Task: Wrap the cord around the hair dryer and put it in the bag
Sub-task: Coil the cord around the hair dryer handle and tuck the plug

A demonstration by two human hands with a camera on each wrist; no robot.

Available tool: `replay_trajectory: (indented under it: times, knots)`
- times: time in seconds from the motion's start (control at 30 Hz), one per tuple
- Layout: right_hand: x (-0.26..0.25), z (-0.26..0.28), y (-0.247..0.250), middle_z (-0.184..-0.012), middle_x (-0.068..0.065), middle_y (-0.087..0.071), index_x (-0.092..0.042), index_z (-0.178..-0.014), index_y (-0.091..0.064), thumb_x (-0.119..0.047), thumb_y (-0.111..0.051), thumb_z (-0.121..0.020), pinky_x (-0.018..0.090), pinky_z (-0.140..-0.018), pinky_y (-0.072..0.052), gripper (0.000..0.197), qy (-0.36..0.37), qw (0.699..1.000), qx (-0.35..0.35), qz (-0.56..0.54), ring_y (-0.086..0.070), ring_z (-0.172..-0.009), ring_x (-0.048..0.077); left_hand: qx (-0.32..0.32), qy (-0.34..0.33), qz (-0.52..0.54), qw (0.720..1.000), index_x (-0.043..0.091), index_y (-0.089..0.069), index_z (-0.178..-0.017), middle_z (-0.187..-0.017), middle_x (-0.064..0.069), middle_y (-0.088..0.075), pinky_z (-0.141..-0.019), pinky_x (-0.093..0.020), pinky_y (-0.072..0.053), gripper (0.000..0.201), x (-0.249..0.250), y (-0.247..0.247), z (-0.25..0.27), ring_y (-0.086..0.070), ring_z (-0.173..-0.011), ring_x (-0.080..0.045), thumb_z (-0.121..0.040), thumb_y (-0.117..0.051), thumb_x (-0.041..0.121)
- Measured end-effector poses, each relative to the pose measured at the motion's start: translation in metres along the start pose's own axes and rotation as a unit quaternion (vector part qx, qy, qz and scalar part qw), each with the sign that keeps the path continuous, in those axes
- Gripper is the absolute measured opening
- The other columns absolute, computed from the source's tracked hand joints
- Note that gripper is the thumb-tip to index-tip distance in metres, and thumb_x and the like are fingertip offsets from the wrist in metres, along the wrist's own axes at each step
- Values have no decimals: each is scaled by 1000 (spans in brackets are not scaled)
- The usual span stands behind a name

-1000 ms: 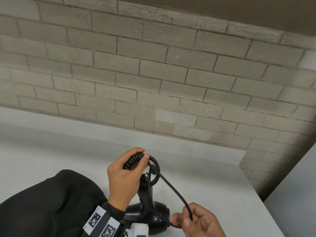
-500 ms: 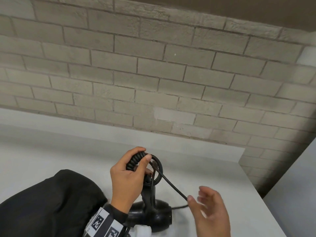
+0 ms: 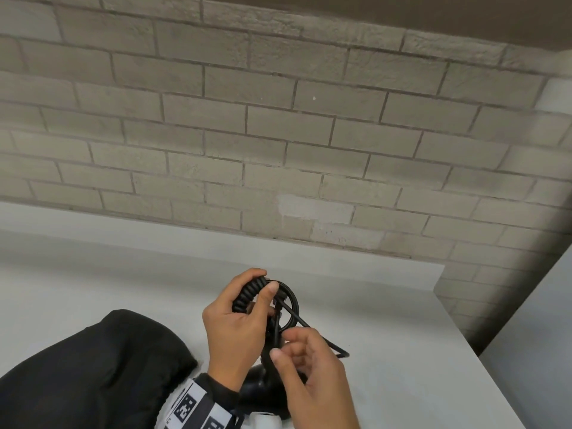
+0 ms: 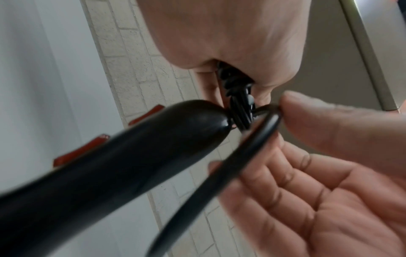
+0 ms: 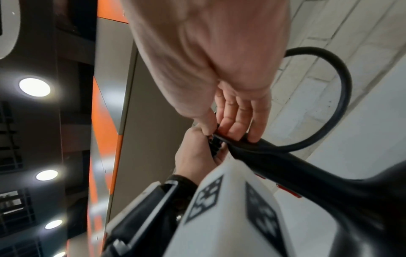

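Note:
The black hair dryer (image 3: 260,388) stands on the white table (image 3: 402,351) with its handle (image 4: 110,173) pointing up. My left hand (image 3: 263,281) grips the coiled stretch of the cord (image 3: 247,297) at the handle's top, where a loop of it is wound. My right hand (image 3: 283,345) pinches the straight cord (image 4: 219,173) between thumb (image 4: 329,125) and fingers, right beside the handle. A slack bend of cord (image 5: 342,87) hangs out to the right. The black bag (image 3: 93,366) lies on the table just left of my left wrist.
A pale brick wall (image 3: 278,134) rises behind the table. The table's right edge (image 3: 464,335) runs close to my right hand, and a second white surface (image 3: 541,320) lies beyond a dark gap.
My right hand let go of the cord's far end, opened, then rose to the handle and now pinches the cord there. My left hand has kept its grip.

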State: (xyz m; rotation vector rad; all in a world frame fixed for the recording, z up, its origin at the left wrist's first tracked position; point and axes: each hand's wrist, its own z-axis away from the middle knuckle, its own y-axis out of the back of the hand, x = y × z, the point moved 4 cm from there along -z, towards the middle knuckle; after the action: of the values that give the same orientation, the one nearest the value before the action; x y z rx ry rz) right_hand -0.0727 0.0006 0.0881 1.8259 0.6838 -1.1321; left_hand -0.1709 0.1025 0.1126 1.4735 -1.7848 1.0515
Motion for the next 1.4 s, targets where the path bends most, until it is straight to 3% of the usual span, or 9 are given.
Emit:
replay_trajectory:
  times: [0.3,0.43,0.57,0.87,1.0,1.1,1.2,1.3,1.4]
  knots:
    - [-3,14,17,-95,-11,-64,-38,-92,-68,-25,-59,-88,22,-85,-50,16,129,987,-96,-25,-64,-95,13,6,-1,-5,1000,32,-74,-93,-82,2,-73,-64,-42,-62,17,-3,8,-1,-71,-67,-22,-76,-76,31]
    - [14,16,41,-86,-8,-71,-42,-96,-71,-53,-65,-84,27,-86,-53,18,133,986,-78,-61,-69,-84,17,3,21,16,1000,27,-74,-92,-83,2,-73,-66,-33,-62,18,-4,7,1,-71,-66,-16,-74,-76,28]
    - [26,16,69,-81,-7,-69,-34,-94,-73,-23,-66,-87,19,-80,-52,15,201,978,-33,-47,-66,-76,14,8,51,54,997,20,-73,-93,-75,-7,-72,-63,-33,-62,19,-6,4,1,-71,-57,-27,-75,-75,26]
    - [68,15,83,-73,-24,-44,-33,-77,-52,-27,-65,-86,31,-100,-42,16,320,904,-21,282,-48,-72,-9,-12,65,60,996,18,-73,-94,-73,-4,-73,-55,-25,-57,23,-4,0,1,-71,-56,-26,-73,-75,26]
    - [46,18,76,-78,-6,-55,-18,-75,-64,-23,-67,-84,19,-83,-42,11,388,876,131,256,-49,-81,10,-15,53,51,997,21,-73,-92,-75,-4,-73,-61,-32,-60,20,-2,-4,3,-70,-55,-26,-72,-76,26]
    - [19,8,69,-104,1,-57,-19,-103,-61,-34,-67,-80,18,-100,-35,28,368,861,220,271,-49,-101,15,-22,46,39,998,22,-74,-92,-75,-4,-73,-61,-29,-59,20,1,-7,5,-70,-54,-24,-72,-77,24]
    - [12,-9,60,-105,-1,-65,-19,-117,-55,-35,-58,-90,34,-98,-42,32,366,872,144,292,-56,-104,17,-27,38,29,998,22,-74,-92,-75,-2,-73,-60,-26,-58,19,2,-8,7,-70,-55,-22,-73,-77,23]
    - [7,-17,59,-84,-16,-58,-27,-102,-61,-35,-54,-97,29,-63,-49,12,349,910,30,221,-52,-74,8,-27,34,14,999,23,-74,-91,-75,0,-73,-59,-24,-57,17,2,-5,5,-70,-55,-20,-76,-79,15]
    - [-9,-18,61,-77,-21,-56,-32,-98,-64,-50,-62,-90,18,-61,-46,20,319,919,-93,212,-50,-71,-3,-25,32,-1,999,23,-74,-91,-74,0,-72,-56,-24,-56,19,-1,1,0,-67,-53,-19,-78,-79,9]
